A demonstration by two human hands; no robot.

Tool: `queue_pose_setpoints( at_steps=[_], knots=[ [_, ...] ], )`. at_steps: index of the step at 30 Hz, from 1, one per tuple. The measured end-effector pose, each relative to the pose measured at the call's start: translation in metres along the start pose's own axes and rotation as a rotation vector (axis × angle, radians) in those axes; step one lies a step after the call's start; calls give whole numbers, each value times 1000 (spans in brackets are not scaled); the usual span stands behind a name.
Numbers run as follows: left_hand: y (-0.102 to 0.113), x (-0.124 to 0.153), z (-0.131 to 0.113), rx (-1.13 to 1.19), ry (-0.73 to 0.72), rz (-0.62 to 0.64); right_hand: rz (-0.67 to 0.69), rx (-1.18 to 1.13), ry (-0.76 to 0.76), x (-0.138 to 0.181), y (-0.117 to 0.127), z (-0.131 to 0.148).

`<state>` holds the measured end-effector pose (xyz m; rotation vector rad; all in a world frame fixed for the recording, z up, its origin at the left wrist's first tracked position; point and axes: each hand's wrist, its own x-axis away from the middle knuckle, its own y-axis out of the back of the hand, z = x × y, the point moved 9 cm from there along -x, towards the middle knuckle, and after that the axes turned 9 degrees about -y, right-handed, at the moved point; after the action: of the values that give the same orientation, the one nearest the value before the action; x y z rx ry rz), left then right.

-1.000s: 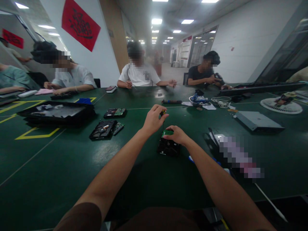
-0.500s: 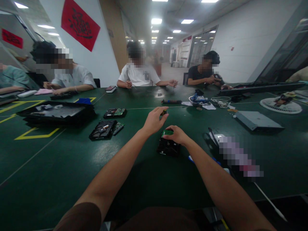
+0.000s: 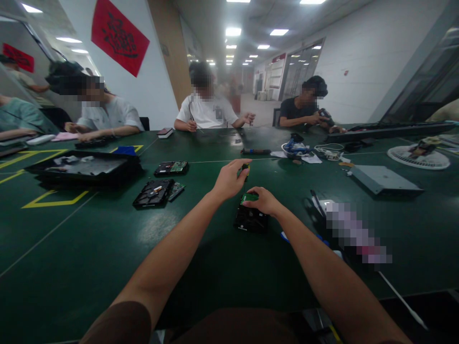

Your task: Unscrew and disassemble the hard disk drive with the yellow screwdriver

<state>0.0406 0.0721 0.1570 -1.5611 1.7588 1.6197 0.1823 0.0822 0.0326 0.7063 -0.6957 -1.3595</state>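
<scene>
A black hard drive (image 3: 250, 219) with a green circuit board (image 3: 249, 197) at its far end lies on the green table (image 3: 107, 248) in front of me. My right hand (image 3: 263, 200) rests on the drive's far end, fingers curled over the green board. My left hand (image 3: 228, 180) is raised just above and left of it, pinched round the yellow-and-black handle of a small screwdriver (image 3: 245, 168) that points down toward the drive.
Two more opened drives (image 3: 155, 192) (image 3: 172, 167) lie to the left beside a black tray (image 3: 84, 167). A grey flat box (image 3: 383, 179), cables and a white fan grille (image 3: 419, 158) are at the right. Three people sit across the table; tools lie near my right forearm.
My left hand has shifted its fingers round the screwdriver handle, turning it slightly. My right hand stays on the drive. The person opposite has raised a hand.
</scene>
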Motion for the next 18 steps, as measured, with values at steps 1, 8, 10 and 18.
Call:
queue_pose_setpoints(
  at_steps=[1, 8, 10, 18],
  knots=[
    [0, 0, 1, 16, 8, -6, 0, 0, -1, 0, 0, 0],
    [-2, 0, 11, 105, 82, -5, 14, -7, -12, 0, 0, 0],
    [-2, 0, 11, 128, 91, -11, 15, -4, -14, 1, 1, 0],
    [-7, 2, 18, 304, 169, -34, 18, -1, -23, 0, 0, 0]
  ],
)
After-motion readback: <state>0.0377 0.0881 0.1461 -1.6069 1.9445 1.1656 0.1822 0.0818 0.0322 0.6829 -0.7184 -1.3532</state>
